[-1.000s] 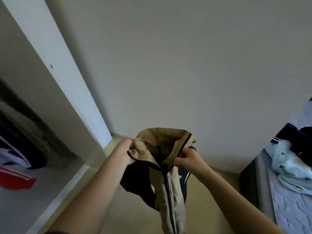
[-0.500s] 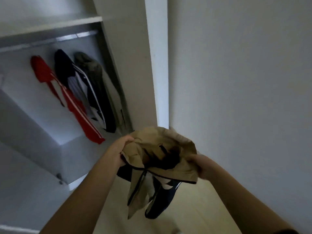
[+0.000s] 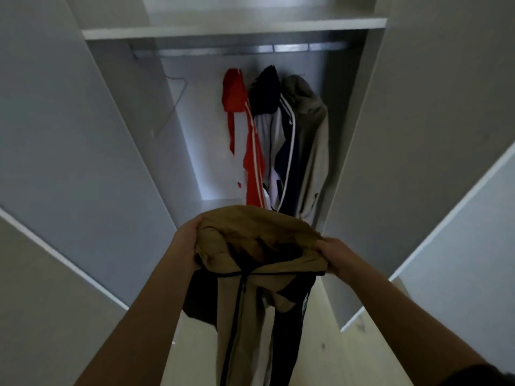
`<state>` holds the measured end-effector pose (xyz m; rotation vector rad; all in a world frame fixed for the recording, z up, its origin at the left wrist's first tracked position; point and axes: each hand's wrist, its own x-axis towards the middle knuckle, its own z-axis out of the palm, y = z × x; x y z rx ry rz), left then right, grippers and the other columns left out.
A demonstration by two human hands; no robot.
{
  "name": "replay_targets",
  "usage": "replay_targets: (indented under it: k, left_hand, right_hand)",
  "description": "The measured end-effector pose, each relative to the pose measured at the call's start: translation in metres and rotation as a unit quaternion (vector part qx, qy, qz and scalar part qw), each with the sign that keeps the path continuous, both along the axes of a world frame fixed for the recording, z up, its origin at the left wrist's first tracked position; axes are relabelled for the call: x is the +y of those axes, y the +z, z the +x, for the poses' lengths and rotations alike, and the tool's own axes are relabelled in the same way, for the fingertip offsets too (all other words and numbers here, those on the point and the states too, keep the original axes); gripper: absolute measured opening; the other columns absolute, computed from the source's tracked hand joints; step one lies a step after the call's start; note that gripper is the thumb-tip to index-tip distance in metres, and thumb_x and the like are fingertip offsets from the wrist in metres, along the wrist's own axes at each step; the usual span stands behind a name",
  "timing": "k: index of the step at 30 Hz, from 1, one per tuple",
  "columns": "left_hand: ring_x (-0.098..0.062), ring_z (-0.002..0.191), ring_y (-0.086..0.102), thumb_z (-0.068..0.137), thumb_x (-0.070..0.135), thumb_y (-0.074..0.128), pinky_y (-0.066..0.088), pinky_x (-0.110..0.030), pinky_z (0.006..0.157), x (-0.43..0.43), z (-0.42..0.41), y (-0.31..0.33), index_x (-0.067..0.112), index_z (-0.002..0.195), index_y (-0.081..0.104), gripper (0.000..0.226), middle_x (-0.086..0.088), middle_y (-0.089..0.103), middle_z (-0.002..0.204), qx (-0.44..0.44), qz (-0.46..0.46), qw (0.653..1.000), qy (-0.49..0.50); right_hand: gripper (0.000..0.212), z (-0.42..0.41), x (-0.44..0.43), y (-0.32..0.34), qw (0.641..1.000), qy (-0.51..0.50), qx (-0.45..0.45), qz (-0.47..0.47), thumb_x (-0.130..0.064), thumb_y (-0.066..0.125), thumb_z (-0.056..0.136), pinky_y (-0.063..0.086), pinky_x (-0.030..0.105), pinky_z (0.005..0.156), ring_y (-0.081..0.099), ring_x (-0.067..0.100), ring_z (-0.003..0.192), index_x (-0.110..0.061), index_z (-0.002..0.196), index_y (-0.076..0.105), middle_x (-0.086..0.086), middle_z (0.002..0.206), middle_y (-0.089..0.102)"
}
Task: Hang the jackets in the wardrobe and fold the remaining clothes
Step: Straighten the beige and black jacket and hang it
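I hold a tan and dark navy jacket [image 3: 259, 246] in front of the open wardrobe [image 3: 237, 26]. My left hand [image 3: 186, 243] grips its left shoulder and my right hand [image 3: 334, 254] grips its right shoulder; the body hangs down between my arms. Whether a hanger is inside it is hidden. On the metal rail [image 3: 239, 48] hang a red jacket [image 3: 245, 129], a navy and white jacket [image 3: 274, 126] and a grey jacket [image 3: 312, 129]. A bare wire hanger [image 3: 174, 104] hangs at the rail's left part.
The wardrobe doors stand open on the left [image 3: 69, 135] and the right [image 3: 434, 135]. A white shelf [image 3: 234, 30] runs above the rail. Pale floor [image 3: 348, 352] shows below the jacket.
The view has swung left from the bare wall to face the wardrobe's inside. Both hands have kept their hold on the tan jacket and brought it in front of the hanging clothes.
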<state>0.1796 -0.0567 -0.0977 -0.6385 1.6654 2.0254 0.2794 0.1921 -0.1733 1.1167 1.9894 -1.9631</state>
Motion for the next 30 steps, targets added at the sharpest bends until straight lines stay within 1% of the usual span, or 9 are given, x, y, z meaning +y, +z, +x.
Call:
replay_targets:
  k: [4, 6, 8, 11, 14, 17, 21, 26, 30]
  left_hand:
    - [-0.028, 0.08, 0.062, 0.098, 0.031, 0.047, 0.048, -0.033, 0.06, -0.03, -0.06, -0.002, -0.003, 0.121, 0.058, 0.042, -0.018, 0.065, 0.109, -0.017, 0.034, 0.999, 0.015]
    - [-0.028, 0.08, 0.062, 0.097, 0.033, 0.048, 0.05, -0.037, 0.063, -0.037, -0.087, 0.004, -0.003, 0.118, 0.059, 0.042, -0.016, 0.066, 0.095, -0.01, 0.025, 1.0, 0.011]
    - [-0.033, 0.094, 0.064, 0.099, 0.03, 0.046, 0.053, -0.037, 0.072, -0.043, -0.114, 0.009, -0.002, 0.119, 0.059, 0.039, -0.018, 0.068, 0.101, 0.004, 0.016, 1.0, 0.026]
    - [-0.026, 0.066, 0.066, 0.1, 0.027, 0.044, 0.054, -0.027, 0.048, -0.055, -0.153, 0.018, 0.0, 0.103, 0.062, 0.033, -0.013, 0.071, 0.074, 0.011, 0.02, 0.999, 0.026]
    - [-0.025, 0.069, 0.059, 0.1, 0.026, 0.041, 0.051, -0.035, 0.059, -0.065, -0.194, 0.023, -0.003, 0.109, 0.06, 0.036, -0.013, 0.064, 0.084, 0.022, 0.026, 0.999, 0.042]
    - [-0.023, 0.068, 0.06, 0.099, 0.027, 0.044, 0.05, -0.035, 0.059, -0.073, -0.226, 0.024, -0.001, 0.105, 0.062, 0.034, -0.01, 0.067, 0.083, 0.028, 0.028, 0.997, 0.063]
    - [-0.027, 0.077, 0.061, 0.097, 0.03, 0.047, 0.052, -0.037, 0.067, -0.079, -0.263, 0.027, -0.003, 0.122, 0.058, 0.042, -0.022, 0.062, 0.118, 0.018, 0.02, 0.996, 0.09]
    - [-0.023, 0.053, 0.064, 0.099, 0.023, 0.046, 0.052, -0.027, 0.044, -0.083, -0.31, 0.031, -0.005, 0.117, 0.058, 0.036, -0.011, 0.068, 0.064, 0.029, 0.006, 0.985, 0.172]
    - [-0.019, 0.047, 0.063, 0.1, 0.016, 0.043, 0.047, -0.019, 0.034, -0.078, -0.339, 0.041, -0.007, 0.118, 0.056, 0.033, -0.009, 0.066, 0.058, 0.055, 0.007, 0.977, 0.207]
  right_hand:
    - [0.004, -0.08, -0.021, 0.006, 0.995, 0.063, -0.056, 0.053, -0.011, 0.059, 0.086, 0.045, 0.018, 0.041, 0.061, 0.019, 0.065, -0.012, 0.09, 0.061, 0.009, 0.076, 0.065]
    - [0.002, -0.121, -0.028, 0.012, 0.987, 0.106, -0.082, 0.093, -0.01, 0.057, 0.087, 0.045, 0.018, 0.04, 0.059, 0.018, 0.063, -0.01, 0.087, 0.06, 0.009, 0.075, 0.063]
    - [0.007, -0.159, -0.033, 0.019, 0.973, 0.159, -0.103, 0.131, -0.013, 0.056, 0.089, 0.047, 0.021, 0.048, 0.059, 0.017, 0.065, -0.008, 0.09, 0.06, 0.008, 0.076, 0.062]
    - [0.023, -0.215, -0.044, 0.026, 0.956, 0.217, -0.106, 0.166, -0.023, 0.054, 0.09, 0.05, 0.026, 0.061, 0.061, 0.02, 0.075, -0.006, 0.105, 0.058, 0.007, 0.085, 0.063]
    - [0.033, -0.281, -0.06, 0.028, 0.945, 0.248, -0.053, 0.207, -0.029, 0.049, 0.093, 0.051, 0.034, 0.083, 0.061, 0.027, 0.096, -0.008, 0.119, 0.052, 0.011, 0.103, 0.061]
    - [0.022, -0.344, -0.08, 0.036, 0.919, 0.289, 0.027, 0.265, -0.026, 0.045, 0.097, 0.047, 0.026, 0.07, 0.056, 0.016, 0.084, -0.011, 0.108, 0.058, 0.009, 0.1, 0.06]
    - [0.017, -0.432, -0.111, 0.05, 0.92, 0.311, 0.09, 0.22, -0.021, 0.047, 0.092, 0.038, 0.023, 0.059, 0.052, 0.013, 0.072, -0.012, 0.088, 0.06, 0.004, 0.082, 0.057]
    - [0.015, -0.521, -0.147, 0.073, 0.941, 0.293, 0.127, 0.107, -0.012, 0.05, 0.092, 0.053, 0.034, 0.082, 0.064, 0.025, 0.099, -0.01, 0.082, 0.061, 0.014, 0.103, 0.066]
    - [0.013, -0.58, -0.167, 0.092, 0.958, 0.25, 0.139, 0.013, -0.004, 0.049, 0.092, 0.051, 0.039, 0.092, 0.059, 0.021, 0.083, 0.001, 0.098, 0.06, 0.01, 0.085, 0.058]
